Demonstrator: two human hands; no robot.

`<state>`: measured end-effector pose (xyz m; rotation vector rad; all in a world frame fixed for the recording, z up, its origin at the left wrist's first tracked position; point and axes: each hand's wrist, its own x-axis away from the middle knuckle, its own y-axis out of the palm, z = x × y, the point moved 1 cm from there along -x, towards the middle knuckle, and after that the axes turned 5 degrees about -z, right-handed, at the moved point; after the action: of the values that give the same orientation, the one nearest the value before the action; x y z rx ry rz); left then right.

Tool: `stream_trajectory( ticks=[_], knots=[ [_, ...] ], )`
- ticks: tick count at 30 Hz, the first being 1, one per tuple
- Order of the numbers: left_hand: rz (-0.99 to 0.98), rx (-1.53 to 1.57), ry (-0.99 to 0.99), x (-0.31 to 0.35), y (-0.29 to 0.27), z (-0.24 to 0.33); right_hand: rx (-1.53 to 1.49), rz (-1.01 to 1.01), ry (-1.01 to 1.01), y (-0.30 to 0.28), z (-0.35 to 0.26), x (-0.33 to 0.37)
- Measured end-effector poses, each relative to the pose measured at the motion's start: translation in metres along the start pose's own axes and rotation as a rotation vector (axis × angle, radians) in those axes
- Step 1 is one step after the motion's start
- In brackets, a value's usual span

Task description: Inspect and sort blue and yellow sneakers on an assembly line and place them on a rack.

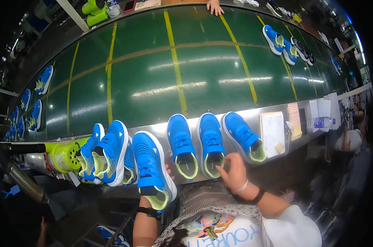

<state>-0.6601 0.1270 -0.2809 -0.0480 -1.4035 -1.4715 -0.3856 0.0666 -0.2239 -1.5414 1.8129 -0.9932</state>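
Note:
A blue shoe with a white sole and lime lining is held up at the front. My left hand grips it from beneath, mostly hidden, with fingertips showing past the sole. Three matching shoes stand side by side on the metal ledge, toes pointing away: a left one, a middle one and a right one. My right hand is closed at the heel collar of the middle shoe, its thumb at the opening. Further blue shoes cluster left of the held one.
Beyond the ledge lies a green conveyor belt with yellow lines. More shoes sit at its far right and left end. A notepad and plastic bottle lie at right; a lime-green machine stands left. Another person's hand rests on the far edge.

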Motion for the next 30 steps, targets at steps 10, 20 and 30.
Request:
stream_trajectory(
  ticks=[10, 20, 30],
  knots=[
    [-0.054, -0.017, -0.018, 0.021, 0.073, -0.025, -1.461, -0.351, 0.477, -0.008, 0.056, -0.001],
    [-0.381, -0.057, -0.069, 0.025, 0.115, -0.042, -2.229, -0.723, 0.406, -0.084, 0.011, 0.013],
    [-0.61, 0.101, -0.252, -0.001, 0.114, -0.053, -2.034, -0.713, 0.189, -0.044, 0.053, 0.019]
  ],
)
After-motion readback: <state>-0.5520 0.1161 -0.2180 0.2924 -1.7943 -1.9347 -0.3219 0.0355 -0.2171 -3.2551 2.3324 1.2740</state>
